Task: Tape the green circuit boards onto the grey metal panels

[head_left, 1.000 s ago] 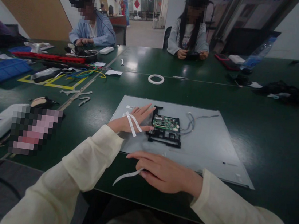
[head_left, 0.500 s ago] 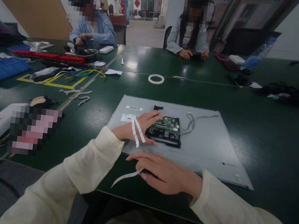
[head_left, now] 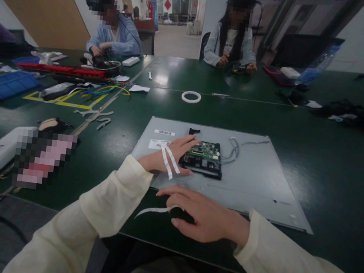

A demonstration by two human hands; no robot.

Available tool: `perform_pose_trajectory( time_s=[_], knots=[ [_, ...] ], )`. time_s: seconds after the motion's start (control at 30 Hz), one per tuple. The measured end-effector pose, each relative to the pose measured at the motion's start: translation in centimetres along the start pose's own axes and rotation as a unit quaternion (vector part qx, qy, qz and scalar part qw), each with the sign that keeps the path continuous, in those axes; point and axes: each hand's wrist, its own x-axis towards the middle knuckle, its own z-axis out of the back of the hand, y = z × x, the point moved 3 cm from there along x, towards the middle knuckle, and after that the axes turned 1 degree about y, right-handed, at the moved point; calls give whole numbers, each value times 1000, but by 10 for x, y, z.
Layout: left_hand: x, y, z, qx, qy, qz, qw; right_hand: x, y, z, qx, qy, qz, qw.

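Left hand (head_left: 182, 151) splayed over the black bracket (head_left: 199, 164); right hand (head_left: 207, 216), fingers parted, bears a tape strip (head_left: 153, 209) that, curling, might stick to itself.

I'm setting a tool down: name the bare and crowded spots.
Bare: table between white ring and gray panel; table right of the panel, nearer than black bundle. Crowded: table's left, with blue bin and white device; panel around left hand and circuit board.
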Motion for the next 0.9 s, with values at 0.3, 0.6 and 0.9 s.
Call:
perform_pose_trajectory(
  time_s=[0.3,0.6,0.9],
  knots=[
    [1,3,-2,-6,-8,3,1000,-8,-15,8,191,-174,-41,965],
    [-3,5,-3,18,-28,-50,998,-12,-39,13,445,-326,-99,828],
    [-2,4,-4,33,-45,-50,997,-17,-48,15,329,-374,-160,852]
  ],
)
